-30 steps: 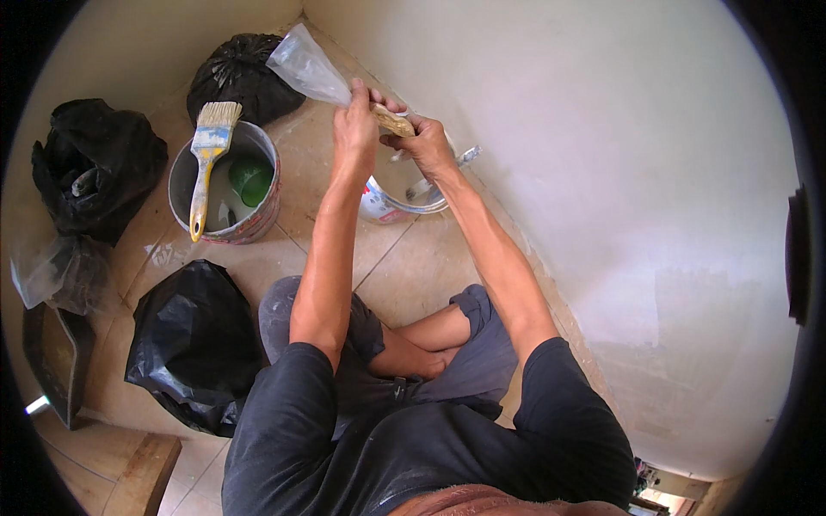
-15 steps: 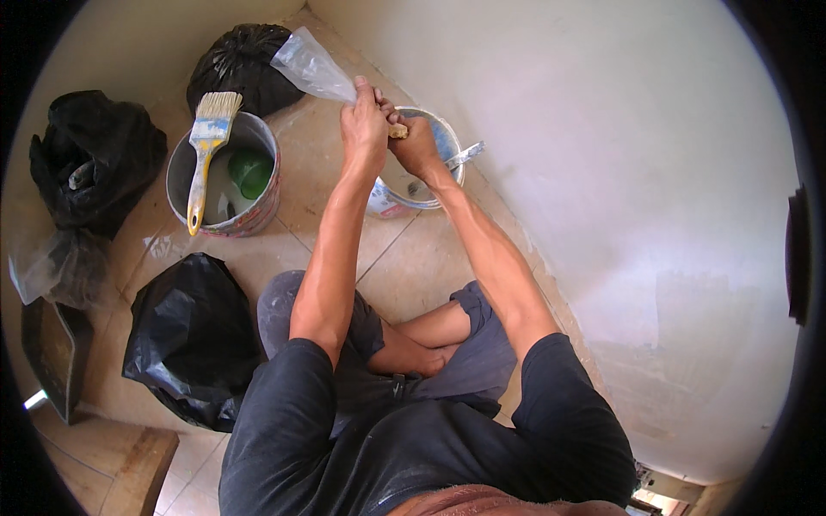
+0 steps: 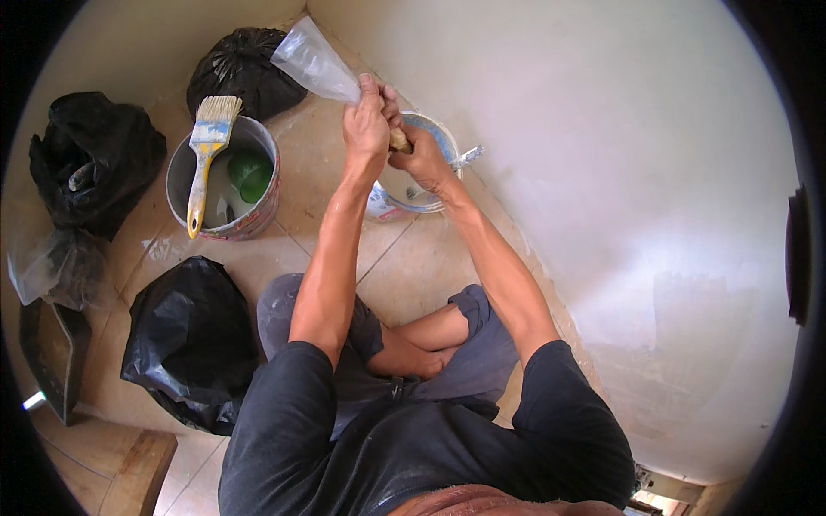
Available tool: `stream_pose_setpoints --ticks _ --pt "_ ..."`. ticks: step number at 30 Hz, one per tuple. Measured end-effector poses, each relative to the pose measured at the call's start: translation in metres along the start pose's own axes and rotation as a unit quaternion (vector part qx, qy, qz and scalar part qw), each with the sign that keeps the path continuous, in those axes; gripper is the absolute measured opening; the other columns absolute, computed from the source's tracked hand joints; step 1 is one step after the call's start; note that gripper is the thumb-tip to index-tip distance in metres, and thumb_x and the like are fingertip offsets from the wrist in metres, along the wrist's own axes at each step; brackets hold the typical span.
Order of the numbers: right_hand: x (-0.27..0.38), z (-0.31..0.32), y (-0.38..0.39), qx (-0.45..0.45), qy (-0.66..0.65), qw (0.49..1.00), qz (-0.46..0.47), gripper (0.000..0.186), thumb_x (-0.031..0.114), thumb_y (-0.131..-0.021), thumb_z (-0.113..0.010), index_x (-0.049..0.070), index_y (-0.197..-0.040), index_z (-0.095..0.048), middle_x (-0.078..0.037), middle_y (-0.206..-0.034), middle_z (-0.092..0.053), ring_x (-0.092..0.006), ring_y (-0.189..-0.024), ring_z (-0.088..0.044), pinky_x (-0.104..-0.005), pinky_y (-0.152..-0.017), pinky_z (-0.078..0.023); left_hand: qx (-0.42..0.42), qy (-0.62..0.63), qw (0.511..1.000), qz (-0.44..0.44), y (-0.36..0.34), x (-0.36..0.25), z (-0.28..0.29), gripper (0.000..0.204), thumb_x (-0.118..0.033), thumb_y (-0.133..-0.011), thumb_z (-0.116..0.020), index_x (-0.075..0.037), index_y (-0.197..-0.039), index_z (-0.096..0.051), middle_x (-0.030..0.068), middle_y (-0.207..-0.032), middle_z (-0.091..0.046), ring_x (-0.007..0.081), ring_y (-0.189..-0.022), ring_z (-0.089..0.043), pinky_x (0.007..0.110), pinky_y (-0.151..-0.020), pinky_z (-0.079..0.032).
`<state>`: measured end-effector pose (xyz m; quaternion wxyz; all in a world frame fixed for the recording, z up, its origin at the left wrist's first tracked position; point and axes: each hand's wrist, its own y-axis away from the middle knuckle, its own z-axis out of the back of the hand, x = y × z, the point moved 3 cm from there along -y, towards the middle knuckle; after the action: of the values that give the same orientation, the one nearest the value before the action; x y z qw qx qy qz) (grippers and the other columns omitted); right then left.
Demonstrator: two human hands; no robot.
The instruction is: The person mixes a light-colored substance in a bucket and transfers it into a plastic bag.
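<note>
A clear plastic bag point(image 3: 317, 62) flares out up and to the left from my left hand point(image 3: 367, 129), whose fingers are closed around its gathered neck. Below those fingers a tan, lumpy piece point(image 3: 398, 140) shows between my two hands; whether it is inside the bag I cannot tell. My right hand point(image 3: 423, 162) is closed around the lower end of this piece. Under my hands stands a white bucket point(image 3: 397, 209), with a whitish-smeared tool point(image 3: 467, 156) leaning over its right rim. The bucket's inside is partly hidden by my right hand and wrist.
Left of my hands, a wide yellow-handled brush point(image 3: 206, 155) lies across a bucket point(image 3: 265, 206) holding a green object point(image 3: 249, 177). Black plastic bags point(image 3: 191, 335) sit on the tiled floor point(image 3: 387, 267). A dark tray point(image 3: 56, 361) is far left; a wall point(image 3: 619, 172) rises on the right.
My right hand has moved slightly down from my left, and more of the tan piece shows between them. The bag stays in my left hand, its open end a little higher.
</note>
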<state>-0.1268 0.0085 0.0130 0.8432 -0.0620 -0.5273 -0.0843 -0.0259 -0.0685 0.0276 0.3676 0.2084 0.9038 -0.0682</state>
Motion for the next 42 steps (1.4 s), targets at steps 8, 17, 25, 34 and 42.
stream_pose_setpoints --ticks 8,17,25,34,42 --pt "-0.003 0.02 0.009 -0.049 -0.226 0.972 -0.046 0.027 0.024 -0.094 -0.065 -0.002 -0.099 -0.071 -0.003 -0.085 -0.067 -0.0112 -0.082 -0.059 -0.0277 -0.078 -0.046 0.099 -0.194 0.976 -0.012 0.013 -0.007 -0.016 0.068 -0.056 -0.106 -0.023 -0.006 -0.127 -0.064 0.0113 -0.122 -0.066 0.0232 -0.116 -0.056 0.037 -0.103 -0.04" --pt "-0.006 0.035 0.021 -0.229 -0.289 0.929 -0.023 0.021 0.018 -0.093 -0.07 -0.003 -0.096 -0.069 -0.005 -0.083 -0.067 -0.0115 -0.074 -0.061 -0.0288 -0.071 -0.051 0.059 -0.287 0.955 -0.041 0.011 -0.018 -0.008 0.067 -0.05 -0.107 -0.028 0.002 -0.108 -0.069 0.0165 -0.105 -0.068 0.0228 -0.097 -0.062 0.039 -0.09 -0.049" --pt "-0.01 0.036 0.012 -0.235 -0.34 0.911 -0.005 0.016 0.015 -0.09 -0.073 0.003 -0.095 -0.064 -0.003 -0.086 -0.065 -0.0107 -0.076 -0.059 -0.0267 -0.07 -0.049 0.018 -0.195 0.981 -0.015 0.009 -0.009 -0.006 0.051 -0.04 -0.102 -0.052 0.006 -0.089 -0.07 0.011 -0.079 -0.07 0.0178 -0.073 -0.064 0.033 -0.067 -0.052" --pt "0.013 0.034 0.01 -0.228 -0.263 0.937 0.012 0.019 0.016 -0.094 -0.069 -0.002 -0.099 -0.068 0.0 -0.079 -0.064 -0.0073 -0.068 -0.055 -0.0226 -0.063 -0.044 0.0 -0.343 0.939 -0.011 0.015 -0.004 -0.007 0.025 -0.02 -0.077 -0.082 0.003 -0.084 -0.075 0.0108 -0.07 -0.071 0.015 -0.063 -0.063 0.032 -0.062 -0.05" --pt "0.021 0.055 0.016 -0.26 -0.237 0.936 0.004 0.018 0.01 -0.094 -0.063 -0.006 -0.095 -0.071 -0.003 -0.079 -0.068 -0.0065 -0.067 -0.058 -0.0237 -0.06 -0.047 -0.031 -0.358 0.932 -0.041 0.005 -0.008 0.011 0.021 -0.015 -0.075 -0.08 0.002 -0.086 -0.075 0.0111 -0.073 -0.071 0.0166 -0.066 -0.065 0.033 -0.064 -0.05"
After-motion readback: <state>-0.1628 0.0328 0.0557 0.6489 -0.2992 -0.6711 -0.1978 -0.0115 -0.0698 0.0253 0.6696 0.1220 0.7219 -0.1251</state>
